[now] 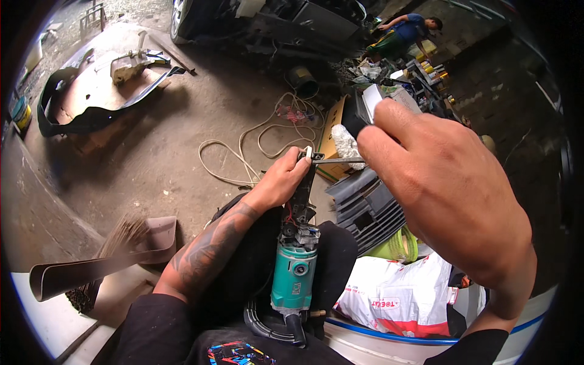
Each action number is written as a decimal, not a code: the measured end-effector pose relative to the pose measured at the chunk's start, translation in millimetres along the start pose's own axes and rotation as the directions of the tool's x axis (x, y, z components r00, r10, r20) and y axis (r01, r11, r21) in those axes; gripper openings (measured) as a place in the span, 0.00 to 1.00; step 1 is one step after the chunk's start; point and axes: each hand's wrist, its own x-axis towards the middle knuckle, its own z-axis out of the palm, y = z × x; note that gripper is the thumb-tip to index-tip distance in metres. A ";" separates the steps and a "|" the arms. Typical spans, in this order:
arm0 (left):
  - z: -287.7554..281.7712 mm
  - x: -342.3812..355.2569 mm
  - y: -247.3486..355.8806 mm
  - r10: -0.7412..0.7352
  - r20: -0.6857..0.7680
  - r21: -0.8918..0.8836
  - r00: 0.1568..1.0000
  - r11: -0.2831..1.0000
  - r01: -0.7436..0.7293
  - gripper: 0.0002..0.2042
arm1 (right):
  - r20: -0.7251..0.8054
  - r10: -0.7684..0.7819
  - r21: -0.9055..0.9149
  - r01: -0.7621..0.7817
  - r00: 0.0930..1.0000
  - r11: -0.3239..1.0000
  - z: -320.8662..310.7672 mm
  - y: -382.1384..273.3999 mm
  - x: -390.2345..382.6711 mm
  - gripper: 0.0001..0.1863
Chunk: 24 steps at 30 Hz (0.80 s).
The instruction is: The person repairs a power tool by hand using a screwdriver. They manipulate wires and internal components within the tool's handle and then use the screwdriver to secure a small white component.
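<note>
A teal and black power tool (292,277), which looks like a grinder or polisher, stands between my knees. Its rear handle points away from me; bare wires and inner parts show where the casing is off. A curved black side handle (267,327) is at its near end. My left hand (278,181) is closed around the handle's far end, thumb and fingers pinching a small pale piece there. From the right, my right hand (450,182) is closed on a screwdriver, whose thin metal shaft (342,160) reaches that handle end. The fist hides the screwdriver's grip.
A pale cord (243,149) lies coiled on the concrete floor. At right are a cardboard box (332,131), a black grille (368,204) and a white-red sack (389,298). A dustpan (161,237) and broom (125,234) lie left. Another person (404,30) bends at the back.
</note>
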 end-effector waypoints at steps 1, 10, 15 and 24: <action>-0.7 0.2 1.2 -0.034 0.026 -0.011 0.999 0.999 0.035 0.15 | 0.028 -0.004 0.012 0.003 1.000 1.000 1.1 2.1 -1.0 0.08; -3.5 0.1 -5.0 0.075 0.051 0.072 0.996 0.994 -0.078 0.15 | -0.118 0.013 0.210 0.012 0.993 0.978 7.4 6.1 -2.8 0.06; -4.9 -0.3 -6.4 0.066 0.063 0.085 0.996 0.994 -0.071 0.15 | 0.124 -0.009 0.149 -0.009 0.992 0.989 7.3 4.7 -2.5 0.07; -8.7 -0.8 6.0 -0.057 0.080 0.070 0.995 0.996 0.052 0.13 | 0.105 0.074 0.303 -0.102 0.992 0.947 13.5 11.6 -10.8 0.14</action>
